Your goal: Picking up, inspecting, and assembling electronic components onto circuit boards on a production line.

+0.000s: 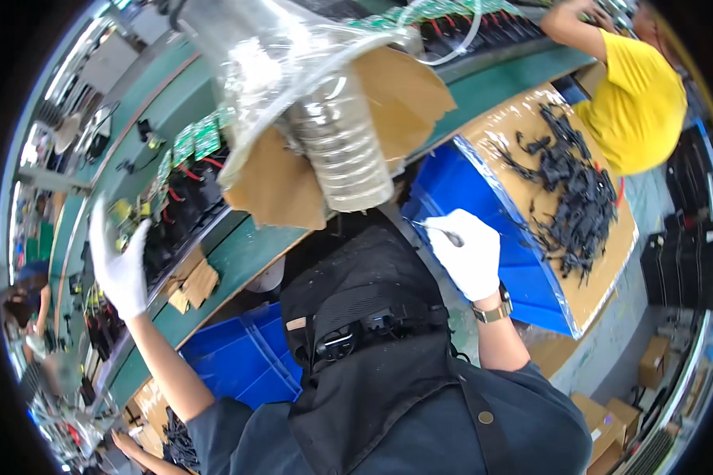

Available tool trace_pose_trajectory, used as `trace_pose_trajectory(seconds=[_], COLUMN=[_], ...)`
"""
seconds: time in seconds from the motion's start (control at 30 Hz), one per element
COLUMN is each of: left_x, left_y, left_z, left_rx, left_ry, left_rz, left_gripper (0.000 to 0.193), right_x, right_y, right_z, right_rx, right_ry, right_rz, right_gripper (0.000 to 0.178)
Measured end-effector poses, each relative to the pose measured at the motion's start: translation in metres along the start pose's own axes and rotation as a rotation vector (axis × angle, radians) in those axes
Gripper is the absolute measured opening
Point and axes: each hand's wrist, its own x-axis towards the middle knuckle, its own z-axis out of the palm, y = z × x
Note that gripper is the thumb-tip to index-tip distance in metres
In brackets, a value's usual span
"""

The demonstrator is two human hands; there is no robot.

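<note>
My left hand (120, 265), in a white glove, is raised at the left with its fingers spread and nothing in them. It is close to a row of black parts with red wires (190, 198) and green circuit boards (206, 136). My right hand (469, 252), also gloved in white, is closed beside a blue bin (483, 207). From its fingers a thin, shiny tip sticks out toward the left, and a small dark grey piece shows against the glove. What exactly this hand holds is too small to make out.
A clear ribbed duct (345, 146) with cardboard flaps (273, 184) hangs ahead between my hands, over a green bench (245, 257). Black cables (570, 194) lie heaped on cardboard at the right. A person in yellow (638, 99) works beyond it. Another blue bin (238, 356) stands lower left.
</note>
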Motion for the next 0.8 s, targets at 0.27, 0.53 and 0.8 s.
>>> trace_pose_trajectory(seconds=[0.27, 0.53, 0.8], left_x=[-0.057, -0.124, -0.144], left_y=[0.030, 0.011, 0.025], left_z=[-0.026, -0.005, 0.019], left_rx=[-0.171, -1.233, -1.115], left_ry=[0.381, 0.049, 0.120], left_rz=[-0.343, -0.282, -0.438], left_gripper=[0.062, 0.075, 0.083], right_x=[0.012, 0.059, 0.063], right_y=[0.009, 0.077, 0.119], right_z=[-0.020, -0.086, -0.106], right_rx=[0.151, -0.826, -0.883], right_ry=[0.074, 0.177, 0.031], right_rz=[0.091, 0.191, 0.198], right_gripper=[0.020, 0.025, 0.020])
